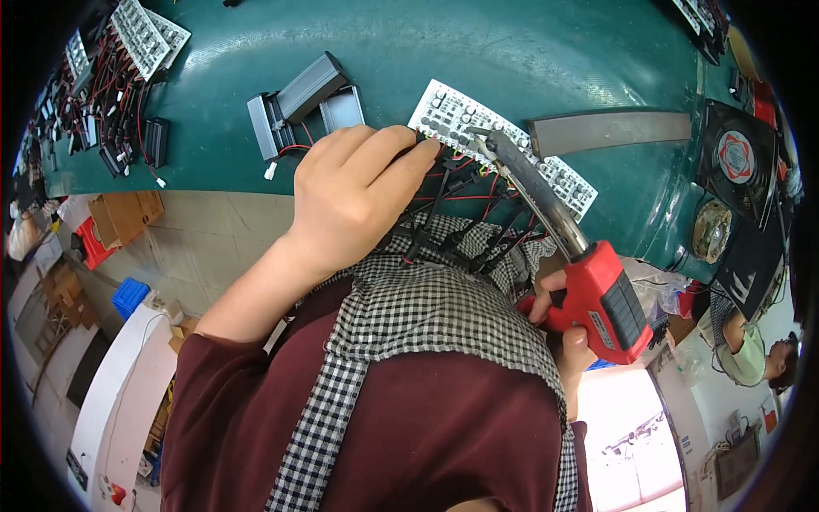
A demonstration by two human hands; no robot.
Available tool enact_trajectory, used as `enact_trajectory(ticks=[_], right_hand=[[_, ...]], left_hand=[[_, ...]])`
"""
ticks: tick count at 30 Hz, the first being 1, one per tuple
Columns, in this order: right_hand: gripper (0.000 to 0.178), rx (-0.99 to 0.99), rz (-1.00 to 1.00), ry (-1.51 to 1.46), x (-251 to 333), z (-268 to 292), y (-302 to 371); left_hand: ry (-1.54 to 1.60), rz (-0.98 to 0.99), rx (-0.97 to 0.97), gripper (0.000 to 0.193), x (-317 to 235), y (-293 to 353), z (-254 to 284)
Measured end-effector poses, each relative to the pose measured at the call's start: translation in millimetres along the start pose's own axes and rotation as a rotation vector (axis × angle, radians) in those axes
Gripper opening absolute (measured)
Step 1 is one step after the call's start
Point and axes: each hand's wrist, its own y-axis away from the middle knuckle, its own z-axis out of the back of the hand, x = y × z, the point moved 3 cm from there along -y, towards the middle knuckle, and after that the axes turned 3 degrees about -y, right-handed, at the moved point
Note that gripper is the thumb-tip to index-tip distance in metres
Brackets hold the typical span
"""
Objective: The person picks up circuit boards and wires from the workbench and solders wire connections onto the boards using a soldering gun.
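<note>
Right hand (567, 328): closed around red soldering gun (597, 299), tip at white circuit board (503, 149).
Left hand (354, 196): fingers pressed on board's wired edge.
Board: green table (426, 43), near edge.
Around: grey metal housings (303, 102) left; grey strip (610, 130) right; black fan (738, 158), round red-white label.

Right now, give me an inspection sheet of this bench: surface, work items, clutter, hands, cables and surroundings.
Surface: green bench top, bare in the middle.
Work items: white circuit board at the bench edge; red soldering gun, tip on the board.
Clutter: grey metal housings, grey strip, black fan, more boards.
Hands: left hand pressing on the board's wires; right hand gripping the gun.
Cables: red and black wires hanging under the board.
Surroundings: cardboard boxes, blue crate, a seated person.
</note>
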Motion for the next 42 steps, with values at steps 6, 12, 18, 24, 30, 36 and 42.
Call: enact_trajectory(ticks=[6,12,18,24,30,36,42], right_hand=[[0.08,-0.014,-0.015,0.041,4.1,-1.2,-4.7],[0.084,-0.022,-0.042,0.043,4.7,-0.6,-6.7],[0.077,0.032,-0.056,0.024,2.1,1.9,-7.4],[0.072,0.001,-0.023,0.019,7.8,-1.4,-6.8],[0.071,0.033,-0.034,0.035,5.8,-1.0,-9.1],[0.07,0.098,-0.038,0.04,3.7,3.3,-12.7],[0.068,0.035,-0.025,0.001,9.9,-2.1,-14.2]], left_hand=[[0.072,0.053,-0.019,0.024,4.7,-1.8,-1.9],[0.01,-0.049,0.005,0.025,4.0,-1.5,-2.0],[-0.096,-0.099,0.022,0.029,0.5,-1.4,0.8],[-0.087,-0.123,0.054,0.03,3.9,-2.2,0.3],[-0.073,-0.111,0.066,0.028,4.5,-2.4,-1.3],[-0.128,-0.113,0.046,0.027,2.0,0.2,-1.1],[-0.072,-0.104,0.038,0.026,5.0,-0.4,-2.7]])
